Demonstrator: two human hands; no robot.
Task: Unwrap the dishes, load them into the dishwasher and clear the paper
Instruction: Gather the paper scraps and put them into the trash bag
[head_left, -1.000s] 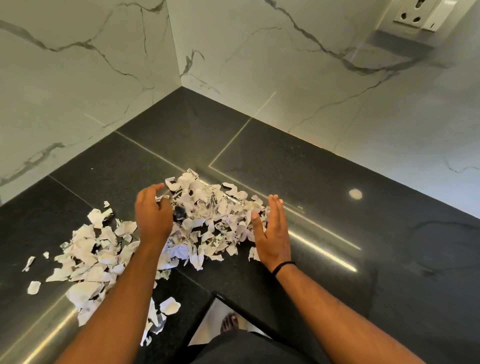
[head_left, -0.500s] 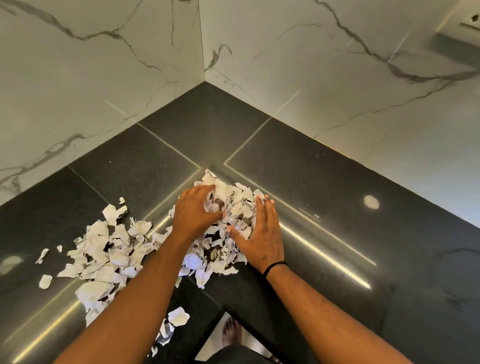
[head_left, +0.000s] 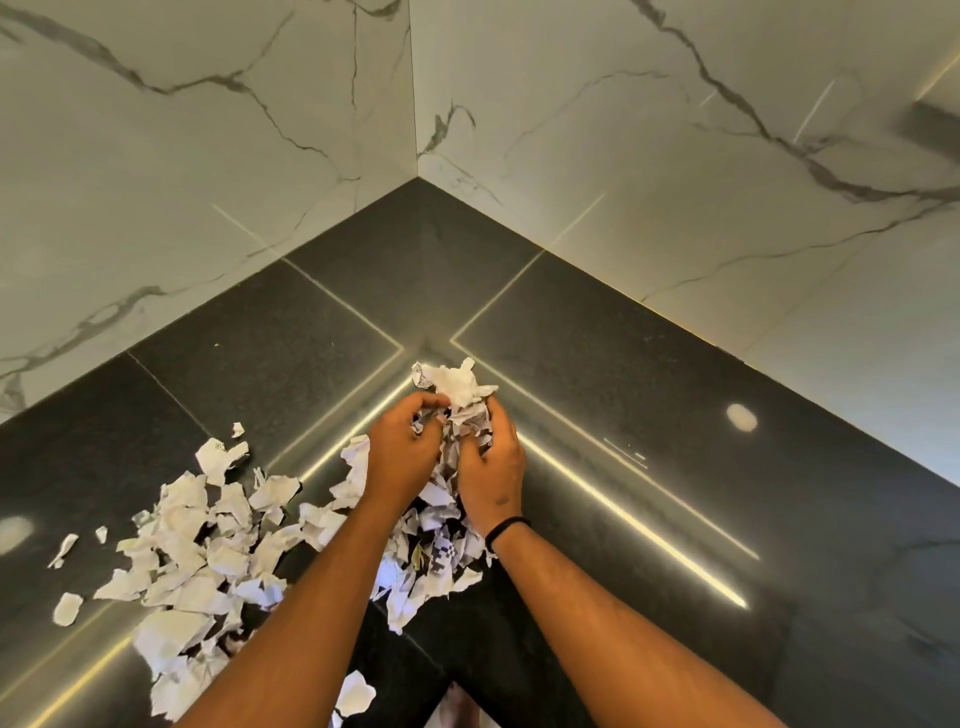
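Torn white paper scraps (head_left: 202, 551) lie scattered over the dark stone counter (head_left: 649, 519). My left hand (head_left: 402, 452) and my right hand (head_left: 491, 467) are cupped together, fingers curled round a bunch of paper scraps (head_left: 460, 395) lifted a little off the counter. Some pieces stick up above my fingertips. More scraps (head_left: 431, 561) hang and lie beneath my wrists. No dishes or dishwasher are in view.
The counter runs into a corner of two white marble walls (head_left: 597, 130). Its front edge is at the bottom, below my arms, with a bit of floor and a foot (head_left: 462, 712) showing. A black band sits on my right wrist (head_left: 506, 527).
My hands have closed in from both sides of the pile, gathered a bunch of scraps between them and raised it. The view has tilted toward the corner.
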